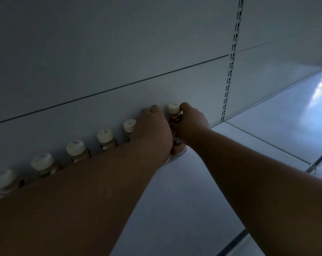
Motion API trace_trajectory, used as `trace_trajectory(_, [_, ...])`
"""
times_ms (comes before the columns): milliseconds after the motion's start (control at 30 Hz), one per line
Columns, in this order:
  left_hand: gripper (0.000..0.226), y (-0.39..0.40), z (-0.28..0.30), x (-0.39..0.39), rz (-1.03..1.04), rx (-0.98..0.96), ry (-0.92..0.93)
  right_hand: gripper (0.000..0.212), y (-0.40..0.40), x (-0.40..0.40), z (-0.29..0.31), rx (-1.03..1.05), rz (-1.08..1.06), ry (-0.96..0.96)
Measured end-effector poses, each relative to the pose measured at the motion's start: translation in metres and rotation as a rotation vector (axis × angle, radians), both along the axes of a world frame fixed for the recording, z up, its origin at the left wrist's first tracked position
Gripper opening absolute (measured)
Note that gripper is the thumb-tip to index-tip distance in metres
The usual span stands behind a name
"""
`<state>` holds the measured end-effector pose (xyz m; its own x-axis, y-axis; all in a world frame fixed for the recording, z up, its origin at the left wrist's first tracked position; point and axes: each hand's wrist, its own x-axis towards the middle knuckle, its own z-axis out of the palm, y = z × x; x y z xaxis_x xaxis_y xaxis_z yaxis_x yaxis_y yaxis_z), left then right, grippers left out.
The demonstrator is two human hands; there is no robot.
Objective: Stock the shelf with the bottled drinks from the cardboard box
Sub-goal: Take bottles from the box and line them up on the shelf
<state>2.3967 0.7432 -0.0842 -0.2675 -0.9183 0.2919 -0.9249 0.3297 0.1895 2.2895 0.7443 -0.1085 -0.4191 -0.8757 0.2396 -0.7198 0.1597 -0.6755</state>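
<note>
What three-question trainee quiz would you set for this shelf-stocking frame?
1. True or false: the bottles stand in a row along the shelf's back panel.
2. Which hand grips the rightmost bottle just below its cap: A left hand, B right hand?
3. Fill in: the bottle caps are ___ in colour.

Key: 1 true. 2 B; the left hand also closes around a bottle, mostly hidden, beside it. 3 cream.
</note>
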Motion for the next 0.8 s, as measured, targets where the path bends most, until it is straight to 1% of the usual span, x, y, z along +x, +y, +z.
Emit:
trace_trajectory(33, [0.038,0.003,0.000,0.000,0.003,-0.018,0.011,0.043,0.002,0.001,0.001,0.001,0.001,-0.008])
trace_trajectory(100, [0.052,0.013,0.004,0.002,-0.013,-0.027,0.049,0.046,0.010,0.003,0.002,-0.011,-0.002,-0.025])
trace_trajectory(167, [0.068,0.028,0.007,0.009,-0.077,-0.005,0.086,0.048,0.023,0.005,0.004,-0.023,-0.005,-0.027])
trace_trajectory(200, [0.069,0.037,0.008,0.013,-0.120,-0.013,0.104,0.049,0.031,0.006,0.006,-0.025,-0.003,-0.022])
trace_trajectory(267, [0.056,0.055,0.007,0.023,-0.216,-0.072,0.127,0.050,0.049,0.010,0.012,-0.031,-0.002,0.010])
trace_trajectory(333, [0.049,0.075,0.007,0.037,-0.282,-0.088,0.126,0.051,0.072,0.016,0.021,-0.030,-0.006,0.051])
trace_trajectory(367, [0.046,0.085,0.006,0.043,-0.299,-0.088,0.108,0.052,0.084,0.019,0.026,-0.027,-0.011,0.073])
trace_trajectory(467, [0.035,0.120,0.005,0.066,-0.319,-0.132,-0.026,0.054,0.129,0.033,0.038,-0.027,-0.035,0.166])
trace_trajectory(500, [0.034,0.134,0.006,0.074,-0.331,-0.099,-0.002,0.053,0.146,0.039,0.042,-0.027,-0.049,0.199])
trace_trajectory(567, [0.035,0.163,0.008,0.088,-0.366,0.006,0.107,0.051,0.184,0.051,0.049,-0.037,-0.078,0.257])
trace_trajectory(700, [0.023,0.232,0.013,0.117,-0.467,0.141,0.264,0.049,0.271,0.081,0.065,-0.022,-0.163,0.305])
trace_trajectory(800, [0.024,0.295,0.010,0.139,-0.547,0.180,0.257,0.050,0.345,0.109,0.069,-0.005,-0.244,0.302])
